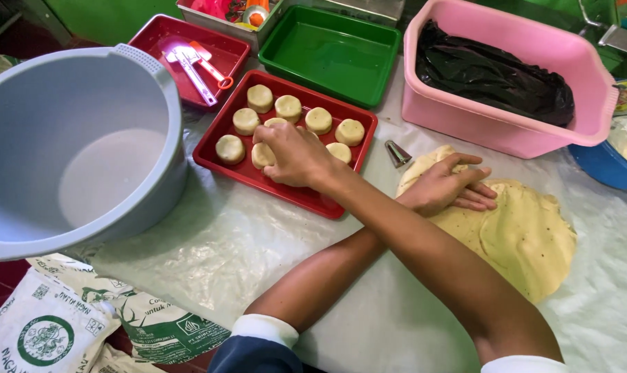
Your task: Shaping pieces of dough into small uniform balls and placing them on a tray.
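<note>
Two hands crossed | right hand [294, 155] pinching dough round [263, 155] | left hand [443, 185] spread on dough sheet [527, 238] | eight rounds visible, red tray [286, 190]

The right hand [294, 155] covers some pale round dough pieces [318, 120] in the red rectangular plastic tray [286, 190]; beyond that tray, the steel container [230, 14] is cut off.

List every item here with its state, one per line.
Red tray: holds round dough pieces.
Right hand: crossed over, fingers on a dough piece.
Left hand: flat on the dough sheet.
Grey bucket: empty.
Green tray: empty.
Pink tub: holds a black bag.
Metal cutter: lying untouched.
</note>
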